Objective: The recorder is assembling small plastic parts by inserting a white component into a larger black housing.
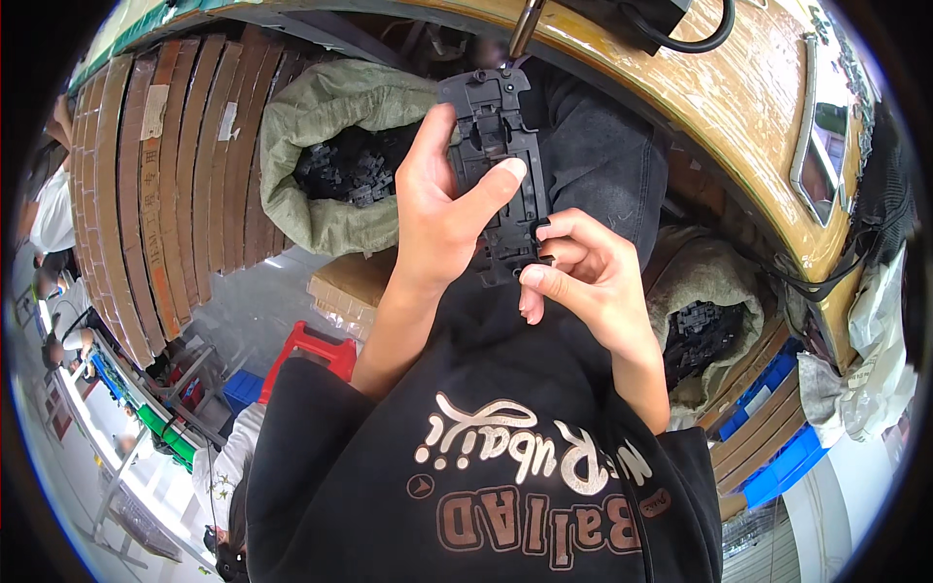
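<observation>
On my far left I see a curved stack of brown flat cardboard pieces [165, 185], and just right of it an open olive-green woven sack [321, 146] with small black plastic parts [345, 175] inside. Below that sack lies a red plastic stool [316, 355] on the grey floor.

My left hand [437, 209] comes up from the lower edge and grips the long black moulded plastic frame [501, 165] from its left side, the thumb laid across the front and the other fingers wrapped behind it. The frame stands roughly upright in the middle of the view, over my dark-trousered lap and just below the edge of the wooden workbench [700, 87].

My right hand [583, 277] sits at the frame's lower right end, fingers curled, with the fingertips pinching its bottom edge; I cannot tell whether a smaller piece is held there.

Further right, a second green sack [705, 282] of black parts stands beside blue plastic bins [777, 457].
</observation>
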`<state>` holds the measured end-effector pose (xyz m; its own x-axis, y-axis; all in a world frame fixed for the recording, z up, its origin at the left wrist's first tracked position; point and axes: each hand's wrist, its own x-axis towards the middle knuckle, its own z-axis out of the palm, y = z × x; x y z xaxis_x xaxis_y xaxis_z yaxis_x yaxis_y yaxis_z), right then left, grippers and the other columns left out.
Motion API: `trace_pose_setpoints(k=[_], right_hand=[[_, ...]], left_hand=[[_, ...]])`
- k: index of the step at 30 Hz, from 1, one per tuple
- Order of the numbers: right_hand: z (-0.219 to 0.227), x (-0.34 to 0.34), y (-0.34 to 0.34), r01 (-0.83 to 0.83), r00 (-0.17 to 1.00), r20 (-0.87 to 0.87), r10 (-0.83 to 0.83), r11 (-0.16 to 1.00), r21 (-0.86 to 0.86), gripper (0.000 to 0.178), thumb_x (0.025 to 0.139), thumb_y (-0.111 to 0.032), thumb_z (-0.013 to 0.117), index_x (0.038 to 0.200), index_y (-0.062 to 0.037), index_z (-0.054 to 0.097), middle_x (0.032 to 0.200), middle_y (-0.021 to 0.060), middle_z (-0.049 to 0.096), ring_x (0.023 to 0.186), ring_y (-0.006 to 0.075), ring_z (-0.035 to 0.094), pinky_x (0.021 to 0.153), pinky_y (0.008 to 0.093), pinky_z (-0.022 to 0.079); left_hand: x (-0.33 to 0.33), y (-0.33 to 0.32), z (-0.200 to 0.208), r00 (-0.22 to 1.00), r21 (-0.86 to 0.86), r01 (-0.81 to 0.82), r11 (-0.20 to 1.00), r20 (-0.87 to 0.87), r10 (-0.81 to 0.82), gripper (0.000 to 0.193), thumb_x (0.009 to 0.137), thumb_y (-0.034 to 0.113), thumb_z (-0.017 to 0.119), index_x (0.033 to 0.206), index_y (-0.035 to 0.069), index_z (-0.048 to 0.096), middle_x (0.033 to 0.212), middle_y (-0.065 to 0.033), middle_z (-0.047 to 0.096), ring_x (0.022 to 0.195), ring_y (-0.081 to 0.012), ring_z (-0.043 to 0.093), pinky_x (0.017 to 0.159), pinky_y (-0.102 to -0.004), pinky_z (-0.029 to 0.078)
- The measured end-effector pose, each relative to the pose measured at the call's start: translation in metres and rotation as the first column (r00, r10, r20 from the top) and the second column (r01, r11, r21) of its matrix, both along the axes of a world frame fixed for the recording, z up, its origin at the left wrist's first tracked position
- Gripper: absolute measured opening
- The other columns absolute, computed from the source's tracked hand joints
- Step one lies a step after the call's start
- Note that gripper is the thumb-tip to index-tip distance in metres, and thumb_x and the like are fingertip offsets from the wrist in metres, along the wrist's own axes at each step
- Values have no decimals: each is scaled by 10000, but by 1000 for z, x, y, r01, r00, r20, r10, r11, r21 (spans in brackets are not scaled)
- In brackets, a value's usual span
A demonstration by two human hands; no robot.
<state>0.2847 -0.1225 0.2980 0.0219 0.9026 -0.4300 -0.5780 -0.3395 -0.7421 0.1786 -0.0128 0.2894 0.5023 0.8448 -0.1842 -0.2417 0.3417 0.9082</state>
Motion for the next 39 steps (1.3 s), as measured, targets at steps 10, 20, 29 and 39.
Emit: trace_pose_setpoints(k=[10,20,29,39], right_hand=[[2,0,6,28,995,94,-30,999,28,233,767,46,560,974,40,451,614,108,570,513,147,561,489,235,456],[3,0,8,23,995,97,-27,999,36,221,768,37,563,962,37,457,616,108,572,514,144,560,493,233,456],[-15,26,-31,23,999,45,-19,996,-91,215,781,2,564,973,34,473,676,103,590,561,130,575,518,222,453],[-72,66,-216,523,848,229,-479,826,-211,180,793,22,520,950,2,434,759,177,608,584,184,601,547,261,483]], left_hand=[[4,5,2,1000,-1,-17,1000,1,17,272,725,-51,550,972,-16,441,826,-35,537,689,-44,492,595,-191,425],[4,7,1,999,37,-28,999,16,27,268,728,-39,553,971,-14,443,819,-28,533,685,-43,489,594,-187,422],[25,-41,-26,995,-53,-70,996,-74,66,241,766,-9,543,982,18,441,803,-10,526,655,-35,483,546,-175,400],[53,-89,-36,683,-225,579,783,-392,-617,443,820,184,540,1205,45,370,584,-12,509,459,-34,430,416,-147,340]])
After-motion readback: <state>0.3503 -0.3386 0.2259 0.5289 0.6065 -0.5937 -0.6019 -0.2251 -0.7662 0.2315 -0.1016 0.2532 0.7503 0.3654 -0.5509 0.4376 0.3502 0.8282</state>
